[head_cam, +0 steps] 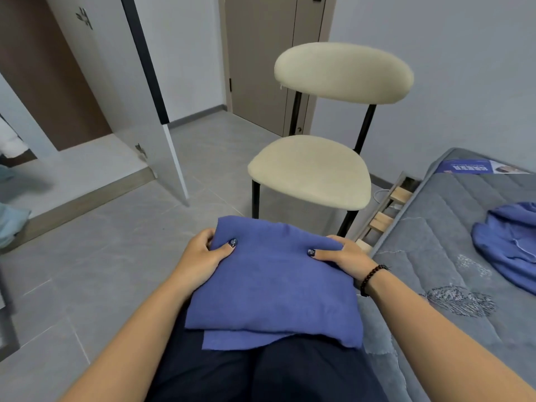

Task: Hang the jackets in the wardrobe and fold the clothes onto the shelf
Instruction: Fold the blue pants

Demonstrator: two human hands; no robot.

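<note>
Folded blue woven cloth [269, 282] lies on the person's lap, left hand [200, 258] and right hand [346, 255] pinching its far corners, fingers curled under; carried toward the open white wardrobe [95, 91] at ten o'clock, its loose layers could slip apart.

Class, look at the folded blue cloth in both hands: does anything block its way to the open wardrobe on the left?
Nothing visible does. The folded blue cloth has bare floor between it and the wardrobe; the chair stands ahead, off that line.
</note>
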